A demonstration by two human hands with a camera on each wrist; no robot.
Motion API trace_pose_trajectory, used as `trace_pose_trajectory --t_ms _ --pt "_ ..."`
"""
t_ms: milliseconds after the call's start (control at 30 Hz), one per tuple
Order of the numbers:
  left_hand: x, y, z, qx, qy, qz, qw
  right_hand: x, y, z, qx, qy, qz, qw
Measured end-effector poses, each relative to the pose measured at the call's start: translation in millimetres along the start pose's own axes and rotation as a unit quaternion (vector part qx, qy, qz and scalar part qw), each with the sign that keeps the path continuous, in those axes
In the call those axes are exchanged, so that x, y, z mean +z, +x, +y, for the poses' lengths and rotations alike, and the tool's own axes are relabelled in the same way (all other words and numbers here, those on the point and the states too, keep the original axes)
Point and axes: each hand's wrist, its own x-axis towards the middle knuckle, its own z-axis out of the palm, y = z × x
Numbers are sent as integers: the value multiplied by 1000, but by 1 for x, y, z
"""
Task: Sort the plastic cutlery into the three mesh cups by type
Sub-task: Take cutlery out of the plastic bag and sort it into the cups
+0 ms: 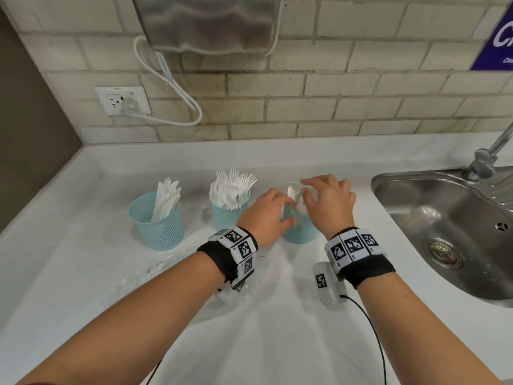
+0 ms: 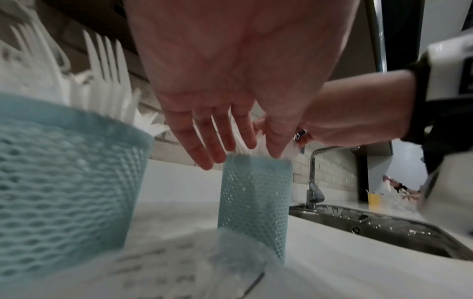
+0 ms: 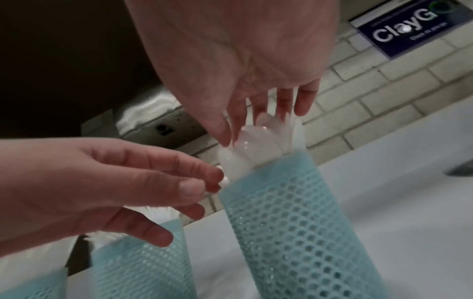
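Three light blue mesh cups stand in a row on the white counter. The left cup (image 1: 156, 220) holds white knives (image 1: 166, 198), and the middle cup (image 1: 227, 215) (image 2: 64, 182) holds white forks (image 1: 233, 184) (image 2: 107, 81). Both hands are over the right cup (image 1: 301, 232) (image 2: 256, 202) (image 3: 294, 222), which holds white spoons (image 1: 293, 191) (image 3: 256, 145) bowl-up. My left hand (image 1: 270, 209) (image 2: 243, 149) (image 3: 128, 182) pinches a spoon at the cup's near rim. With fingers straight, my right hand (image 1: 324, 201) (image 3: 256, 125) touches the tops of the spoon bowls.
A steel sink (image 1: 444, 232) with a tap (image 1: 483, 162) lies just right of the cups. Crumpled clear plastic wrapping (image 1: 155, 270) lies on the counter under my left forearm. A wall socket (image 1: 122, 101) with a white cable is behind. Another person works far off by a yellow cup (image 2: 373, 200).
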Motion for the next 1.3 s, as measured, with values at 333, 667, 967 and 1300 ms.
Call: trace_pose_trajectory --t_ms 333,667,967,1300 --pt "-72 -104 -52 -153 46 -63 985 29 -68 -86 -87 275 -235 928" --pt "-61 -174 -108 -280 181 -241 911 64 -97 -90 -130 -43 -466 874" --pt "-48 -161 -106 -272 218 -191 918 76 -95 -113 -124 -92 -468 870" --pt "-34 -146 -107 -214 280 -200 914 88 -93 -113 -122 -77 -453 880"
